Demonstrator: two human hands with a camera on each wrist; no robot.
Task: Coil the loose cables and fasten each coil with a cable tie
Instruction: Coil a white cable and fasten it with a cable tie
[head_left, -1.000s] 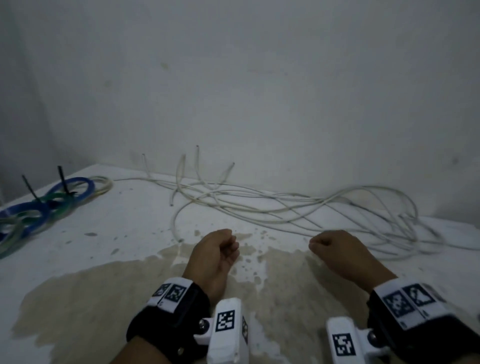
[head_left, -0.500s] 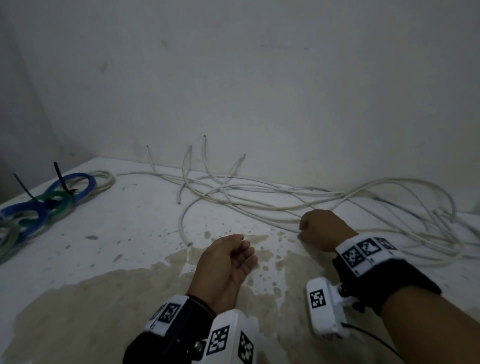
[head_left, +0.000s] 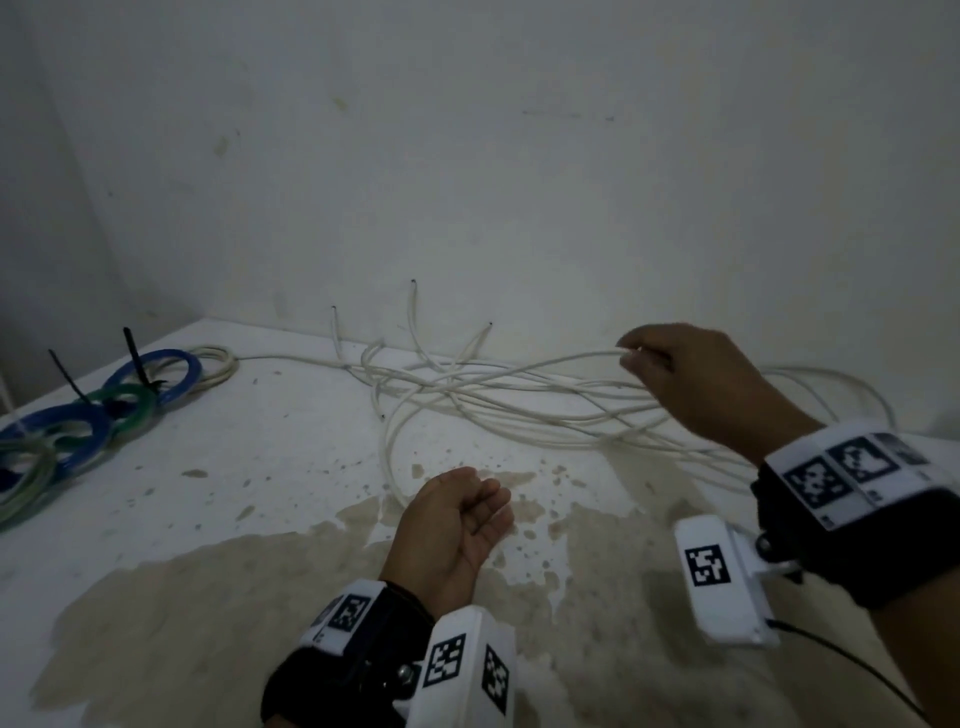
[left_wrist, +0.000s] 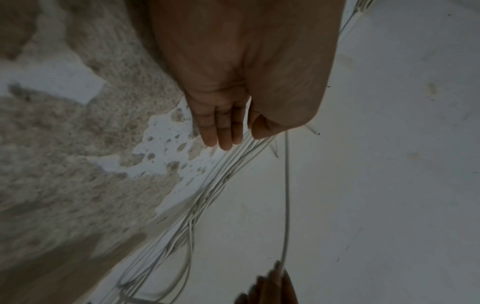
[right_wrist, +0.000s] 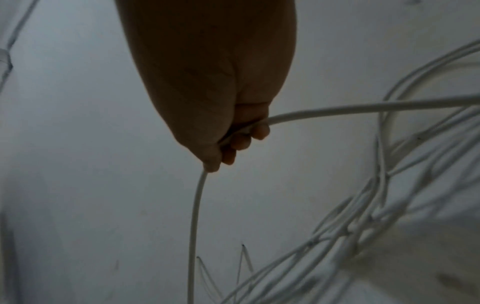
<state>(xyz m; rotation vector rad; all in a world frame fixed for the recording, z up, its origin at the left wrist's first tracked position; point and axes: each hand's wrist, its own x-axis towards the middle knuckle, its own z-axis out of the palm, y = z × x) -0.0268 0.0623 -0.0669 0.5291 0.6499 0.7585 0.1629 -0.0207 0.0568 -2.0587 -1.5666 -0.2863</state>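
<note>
A tangle of loose white cables (head_left: 498, 395) sprawls along the back of the white table, several cut ends sticking up near the wall. My right hand (head_left: 675, 364) is raised above the tangle and grips one white cable strand (right_wrist: 337, 110), which runs through its curled fingers (right_wrist: 241, 142) and hangs down to the pile. My left hand (head_left: 462, 514) hovers low over the stained table front, palm turned up, fingers (left_wrist: 221, 127) loosely curled and holding nothing. The same tangle, the white cables (left_wrist: 207, 197), lies just beyond those fingertips.
Coils of blue and green cable (head_left: 78, 426) lie at the far left, with black cable ties (head_left: 136, 358) sticking up from them. A pale coil (head_left: 218, 364) sits behind them. A brown stain (head_left: 208, 597) covers the table front. The wall (head_left: 519, 182) stands close behind the cables.
My right hand moved from the table surface up and to the right, taking hold of a white strand and lifting it. The left hand turned slightly palm up and stayed in place.
</note>
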